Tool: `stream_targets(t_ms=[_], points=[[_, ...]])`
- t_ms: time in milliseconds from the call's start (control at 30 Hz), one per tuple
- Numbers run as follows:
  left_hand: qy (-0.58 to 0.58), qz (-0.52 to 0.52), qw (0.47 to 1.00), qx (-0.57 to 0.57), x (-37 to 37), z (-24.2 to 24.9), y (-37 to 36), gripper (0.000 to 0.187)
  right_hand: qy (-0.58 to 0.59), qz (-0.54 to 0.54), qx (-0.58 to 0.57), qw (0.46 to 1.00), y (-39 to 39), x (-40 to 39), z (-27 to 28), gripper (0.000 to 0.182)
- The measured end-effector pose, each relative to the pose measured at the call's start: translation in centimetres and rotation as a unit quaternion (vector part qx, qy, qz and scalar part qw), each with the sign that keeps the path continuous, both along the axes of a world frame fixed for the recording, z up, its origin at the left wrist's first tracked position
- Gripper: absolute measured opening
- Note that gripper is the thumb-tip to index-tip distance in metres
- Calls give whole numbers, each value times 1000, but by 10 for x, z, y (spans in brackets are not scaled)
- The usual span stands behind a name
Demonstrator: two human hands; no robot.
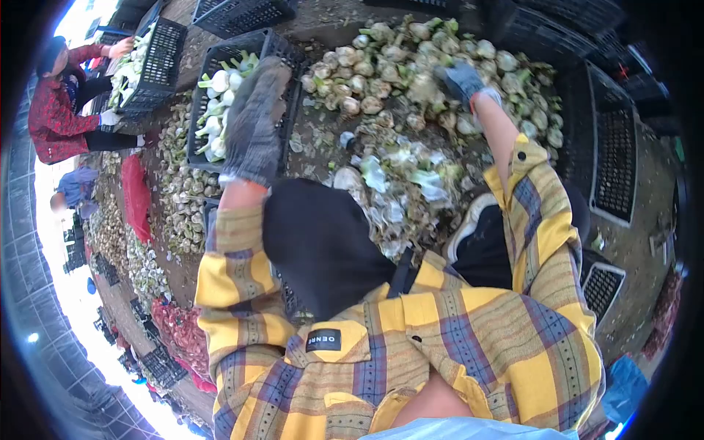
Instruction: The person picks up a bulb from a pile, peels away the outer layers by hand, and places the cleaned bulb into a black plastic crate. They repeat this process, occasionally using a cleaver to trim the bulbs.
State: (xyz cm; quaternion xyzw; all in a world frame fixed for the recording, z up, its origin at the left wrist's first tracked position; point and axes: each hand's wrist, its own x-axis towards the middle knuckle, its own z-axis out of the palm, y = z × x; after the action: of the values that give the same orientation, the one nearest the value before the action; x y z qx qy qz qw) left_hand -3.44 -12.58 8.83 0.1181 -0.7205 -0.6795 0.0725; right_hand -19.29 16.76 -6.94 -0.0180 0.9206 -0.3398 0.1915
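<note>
My left hand (257, 121), in a dirty grey glove, is over the right side of a black crate (192, 139) of white, cleaned garlic bulbs (213, 126) with short green stems. Blur and the glove hide how its fingers are bent and whether anything is in them. At the far pile of unpeeled garlic (370, 88), my right hand (462, 82), in a blue-grey glove, has its fingers curled around a brownish garlic bulb (423, 89), which is smeared by motion. Between my arms lies a heap of peeled skins (411, 187).
Black crates stand at the back (246, 13) and on the right (614, 158). At the left, a person in a red patterned jacket (62, 121) handles a crate of garlic (163, 66). More bulbs (187, 205) and a red net sack (135, 198) lie on the ground.
</note>
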Motion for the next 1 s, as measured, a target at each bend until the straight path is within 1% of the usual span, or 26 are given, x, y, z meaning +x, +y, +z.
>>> stream_targets(t_ms=[33, 67, 100, 133, 167, 200, 233, 267, 300, 367, 400, 433, 500, 533, 567, 633, 733, 800, 933, 1000], points=[[-29, -18, 999, -25, 1, 5, 21, 48, -113, 2, -119, 986, -9, 18, 41, 49], [-55, -35, 997, -52, 0, 7, 41, 51, 121, 166, -157, 966, -2, 1, -14, 41], [-51, -41, 997, -49, 3, 1, 59, 51, 5, 33, -160, 987, -17, 28, 44, 34], [-21, -48, 994, -95, 6, -11, 75, 53, -82, -22, -278, 957, -20, 55, 85, 32], [12, -54, 988, -141, 8, -24, 89, 55, -164, -74, -392, 902, -19, 75, 111, 30], [16, -57, 988, -140, 9, -43, 104, 55, -159, -76, -391, 903, -15, 91, 123, 30], [21, -60, 998, -17, 11, -65, 118, 52, -163, -74, -423, 888, -11, 104, 131, 29], [24, -64, 992, 106, 12, -74, 130, 50, -168, -73, -454, 872, -7, 113, 135, 28], [24, -68, 992, 108, 17, -71, 139, 50, -180, -65, -478, 857, -2, 122, 136, 28], [-12, -80, 972, 221, 27, -56, 152, 41, -144, -84, -499, 850, 4, 144, 133, 30], [-1, -78, 978, 192, 23, -75, 149, 34, -143, -87, -500, 849, 5, 150, 128, 30], [-3, -79, 978, 192, 28, -68, 154, 34, -163, -102, -509, 839, 6, 156, 122, 31], [21, -32, 993, 116, 38, -56, 162, 30, -183, -119, -519, 827, 7, 165, 116, 32], [54, -34, 998, 27, 30, -74, 153, 31, -177, -104, -495, 844, 7, 168, 115, 32], [52, -34, 998, 26, 31, -82, 152, 31, -172, -90, -471, 861, 5, 170, 113, 32], [163, -17, 981, -103, 38, -74, 156, 30, -161, -100, -478, 858, 3, 169, 109, 32], [160, -22, 978, -129, 43, -67, 158, 27, -159, -82, -475, 862, 4, 166, 106, 32], [164, -21, 978, -128, 41, -72, 157, 26, -156, -54, -448, 879, 4, 162, 100, 33], [159, -25, 981, -111, 39, -80, 155, 25, -143, -40, -424, 893, 3, 164, 102, 30], [165, -22, 979, -117, 38, -81, 154, 25, -61, -1, -411, 910, 1, 165, 100, 27]])
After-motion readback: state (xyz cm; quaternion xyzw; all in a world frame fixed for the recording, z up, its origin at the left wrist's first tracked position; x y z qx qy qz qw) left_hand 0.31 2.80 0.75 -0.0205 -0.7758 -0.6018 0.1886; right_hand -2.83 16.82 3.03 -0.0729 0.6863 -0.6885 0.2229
